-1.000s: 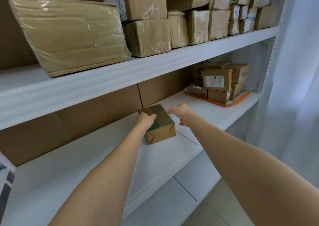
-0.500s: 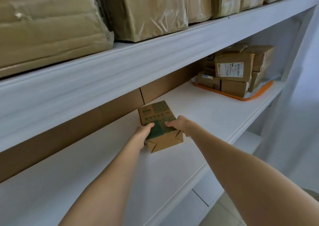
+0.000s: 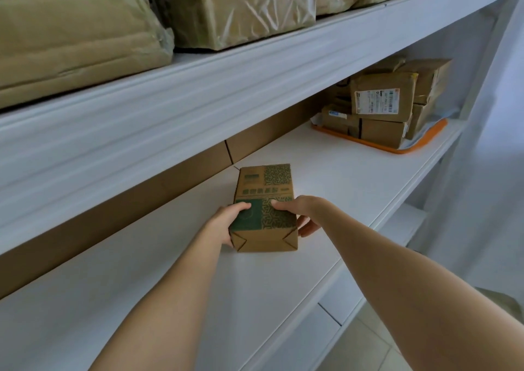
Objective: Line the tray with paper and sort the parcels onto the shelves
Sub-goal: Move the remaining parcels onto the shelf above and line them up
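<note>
While resting on the white shelf [image 3: 170,271], green-printed parcel [image 3: 265,209] between 2 clasping hands, left grip [image 3: 226,223] and right grip [image 3: 303,214] on its sides.

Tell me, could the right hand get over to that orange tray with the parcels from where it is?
Probably yes. The shelf between the right hand and the orange tray lies bare, but the hand is now on the green-printed box and must let go.

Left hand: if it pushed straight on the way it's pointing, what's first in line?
The left hand already grips the green-printed box. Beyond it, probably the cardboard backing behind the shelf; depth is unclear.
</note>
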Action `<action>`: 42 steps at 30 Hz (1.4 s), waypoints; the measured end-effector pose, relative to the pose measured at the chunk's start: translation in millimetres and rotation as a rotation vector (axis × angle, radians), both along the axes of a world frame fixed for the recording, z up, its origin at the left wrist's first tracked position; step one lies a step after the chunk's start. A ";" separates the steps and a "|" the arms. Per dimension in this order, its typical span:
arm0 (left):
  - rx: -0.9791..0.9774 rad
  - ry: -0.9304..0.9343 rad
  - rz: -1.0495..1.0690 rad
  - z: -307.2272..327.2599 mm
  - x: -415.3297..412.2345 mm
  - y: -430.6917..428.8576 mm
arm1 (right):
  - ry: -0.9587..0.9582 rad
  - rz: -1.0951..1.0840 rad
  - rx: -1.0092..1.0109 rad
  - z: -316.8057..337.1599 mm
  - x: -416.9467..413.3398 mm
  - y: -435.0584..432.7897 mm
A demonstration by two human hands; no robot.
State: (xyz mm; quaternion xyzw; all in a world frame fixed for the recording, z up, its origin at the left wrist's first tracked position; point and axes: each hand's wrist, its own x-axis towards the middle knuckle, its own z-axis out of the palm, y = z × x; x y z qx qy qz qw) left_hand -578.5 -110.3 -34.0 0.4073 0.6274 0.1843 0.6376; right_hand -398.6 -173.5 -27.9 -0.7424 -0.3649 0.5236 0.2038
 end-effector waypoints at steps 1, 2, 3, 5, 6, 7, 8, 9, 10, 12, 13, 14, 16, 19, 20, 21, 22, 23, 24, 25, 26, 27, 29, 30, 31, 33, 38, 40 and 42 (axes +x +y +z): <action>-0.002 -0.015 -0.007 -0.2 0.2 -0.9 | 0.019 0.001 -0.022 -0.6 1.5 -3.4; 0.002 -0.024 -0.015 0.1 1.2 -2.1 | 0.043 -0.011 -0.029 -1.7 3.1 -6.8; 0.018 -0.027 -0.027 0.6 2.5 -2.9 | 0.076 -0.034 -0.021 -2.7 5.0 -9.4; 0.061 -0.035 -0.054 2.2 6.8 -5.4 | 0.152 -0.089 0.017 -5.5 10.3 -15.1; 0.085 -0.045 -0.071 4.1 9.3 -7.9 | 0.186 -0.106 0.040 -6.3 13.3 -18.3; 0.119 -0.055 -0.090 6.3 11.9 -10.2 | 0.214 -0.120 0.063 -6.8 16.9 -21.2; 0.166 -0.063 -0.114 8.0 14.5 -12.9 | 0.239 -0.134 0.078 -6.9 20.1 -24.8; 0.224 -0.066 -0.140 9.3 16.8 -15.3 | 0.263 -0.146 0.090 -6.8 23.0 -28.5; 0.285 -0.064 -0.162 10.5 19.2 -17.7 | 0.281 -0.153 0.104 -6.6 25.8 -31.8; 0.391 -0.066 -0.186 13.3 23.2 -24.6 | 0.322 -0.165 0.142 -4.0 31.1 -40.3; 0.421 -0.078 -0.187 13.8 24.2 -27.0 | 0.344 -0.184 0.159 -3.7 33.5 -43.2; 0.439 -0.098 -0.184 14.9 27.2 -33.3 | 0.358 -0.208 0.177 -2.8 38.1 -50.1; 0.445 -0.142 -0.186 17.8 34.8 -46.9 | 0.379 -0.259 0.204 0.7 46.9 -64.5; 0.451 -0.173 -0.218 24.2 51.1 -75.4 | 0.443 -0.330 0.221 7.8 60.9 -97.0; 0.458 -0.177 -0.232 28.8 57.0 -86.5 | 0.478 -0.350 0.228 10.6 65.1 -111.0; 0.466 -0.181 -0.252 34.4 62.4 -96.7 | 0.517 -0.364 0.237 14.3 69.0 -124.7; 0.476 -0.184 -0.275 41.4 67.8 -108.0 | 0.554 -0.376 0.246 18.7 72.7 -139.8; 0.482 -0.185 -0.297 48.9 71.8 -119.3 | 0.590 -0.385 0.256 24.3 75.7 -154.9; 0.491 -0.185 -0.310 57.1 74.7 -130.8 | 0.617 -0.394 0.266 30.9 77.9 -168.9; 0.499 -0.181 -0.325 65.8 76.7 -141.8 | 0.636 -0.400 0.274 38.3 79.5 -181.9; 0.512 -0.171 -0.343 75.7 78.3 -152.9 | 0.650 -0.404 0.289 46.7 80.6 -194.3; 0.522 -0.155 -0.361 82.3 79.6 -157.3 | 0.661 -0.409 0.302 51.9 81.4 -199.4; 0.572 -0.128 -0.390 104.7 80.4 -185.6 | 0.667 -0.399 0.360 70.2 82.8 -228.0; 0.585 -0.116 -0.404 113.0 80.7 -192.0 | 0.676 -0.403 0.377 75.9 82.5 -233.9; 0.604 -0.100 -0.413 122.3 80.0 -201.4 | 0.675 -0.404 0.397 82.9 82.6 -243.0; 0.642 -0.072 -0.421 138.4 77.1 -219.9 | 0.683 -0.390 0.429 96.5 82.2 -259.6; 0.733 -0.064 -0.455 175.8 71.2 -252.8 | 0.703 -0.344 0.511 128.2 84.8 -287.3; 0.760 -0.079 -0.453 193.3 68.1 -261.6 | 0.702 -0.323 0.543 145.1 86.2 -293.9; 0.774 -0.114 -0.438 214.1 64.6 -268.7 | 0.663 -0.282 0.574 167.0 86.3 -299.3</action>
